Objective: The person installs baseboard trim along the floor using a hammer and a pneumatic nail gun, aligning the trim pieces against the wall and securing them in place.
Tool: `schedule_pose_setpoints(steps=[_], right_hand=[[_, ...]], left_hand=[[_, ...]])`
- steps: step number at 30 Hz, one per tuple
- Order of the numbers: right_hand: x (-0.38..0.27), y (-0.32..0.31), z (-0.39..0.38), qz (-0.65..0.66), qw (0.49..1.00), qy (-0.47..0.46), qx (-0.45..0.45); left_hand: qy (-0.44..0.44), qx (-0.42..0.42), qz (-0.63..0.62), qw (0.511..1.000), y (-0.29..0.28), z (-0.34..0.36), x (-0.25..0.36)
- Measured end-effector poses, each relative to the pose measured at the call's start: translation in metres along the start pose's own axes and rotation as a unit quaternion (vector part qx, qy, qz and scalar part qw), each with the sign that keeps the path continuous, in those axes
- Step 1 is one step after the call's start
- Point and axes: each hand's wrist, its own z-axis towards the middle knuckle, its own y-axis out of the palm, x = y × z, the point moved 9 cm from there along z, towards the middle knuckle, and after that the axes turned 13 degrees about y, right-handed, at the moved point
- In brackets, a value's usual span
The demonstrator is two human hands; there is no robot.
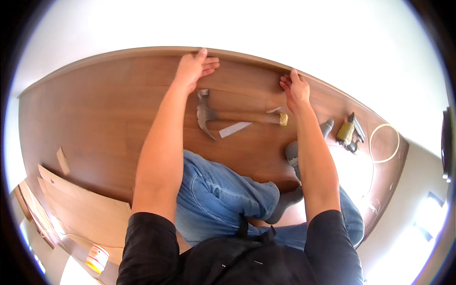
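Observation:
Along the white wall runs a wooden baseboard strip. My left hand touches it near the middle, thumb at its top edge and fingers stretched out. My right hand is at the strip farther right, thumb raised against it, fingers loosely bent and apart. Between my arms a claw hammer lies on the wooden floor, beside a thin light-grey strip. My legs in blue jeans are below, with grey-socked feet near the right arm.
A nail gun lies at the right near a pale coiled hose. Brown boards or sheets, a small offcut and a white-and-yellow tub are at the lower left. Walls surround the floor.

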Motion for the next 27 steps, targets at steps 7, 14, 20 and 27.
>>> schedule_pose_setpoints(steps=[7, 14, 20, 27], right_hand=[[0.000, -0.017, 0.006, -0.052, 0.998, 0.021, 0.006], [-0.067, -0.162, -0.081, -0.262, 0.918, -0.200, 0.221], [-0.020, -0.407, -0.081, 0.119, 0.917, -0.025, 0.379], [0.015, -0.407, 0.021, 0.371, 0.921, 0.104, 0.060]], left_hand=[[-0.010, -0.006, 0.010, 1.000, 0.012, 0.010, -0.013], [-0.003, 0.008, 0.008, 1.000, -0.015, 0.003, -0.003], [-0.036, -0.036, 0.183, 0.982, 0.005, -0.007, 0.008], [0.037, -0.283, 0.536, 0.794, 0.038, -0.056, 0.024]])
